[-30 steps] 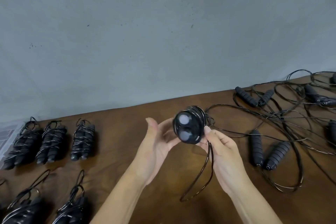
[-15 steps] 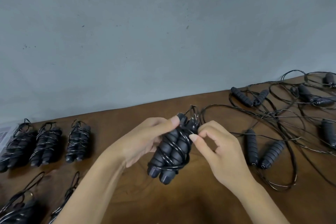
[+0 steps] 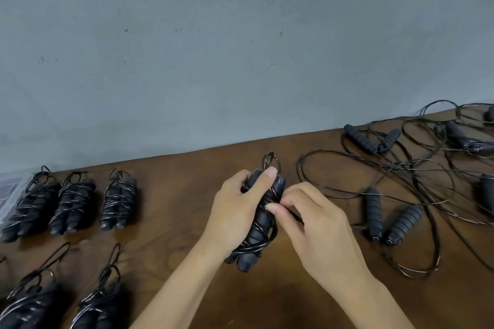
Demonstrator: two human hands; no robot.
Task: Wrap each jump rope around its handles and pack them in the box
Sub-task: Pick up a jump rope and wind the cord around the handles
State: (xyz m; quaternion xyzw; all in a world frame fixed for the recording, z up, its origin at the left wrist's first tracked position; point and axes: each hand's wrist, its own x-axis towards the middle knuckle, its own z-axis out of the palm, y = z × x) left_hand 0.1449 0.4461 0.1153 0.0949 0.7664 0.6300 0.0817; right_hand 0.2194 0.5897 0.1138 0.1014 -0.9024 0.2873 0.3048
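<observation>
My left hand (image 3: pixel 235 211) grips a pair of black ribbed handles (image 3: pixel 258 232) with the black rope wound around them, held upright over the brown table (image 3: pixel 181 195). A small rope loop (image 3: pixel 271 160) sticks out above the handles. My right hand (image 3: pixel 312 224) pinches the rope against the right side of the bundle, near its top. Several wrapped bundles (image 3: pixel 72 201) lie in rows at the left. Unwrapped ropes (image 3: pixel 395 168) with loose handles (image 3: pixel 389 222) lie tangled at the right.
A grey wall (image 3: pixel 240 48) rises behind the table's far edge. A clear packet with a printed sheet (image 3: pixel 10 192) shows at the left edge beside the wrapped bundles. Two more wrapped bundles (image 3: pixel 61 302) lie at the bottom left.
The bundle turned from end-on toward me to upright. The hanging rope loop has been wound in, and both hands moved lower toward the table.
</observation>
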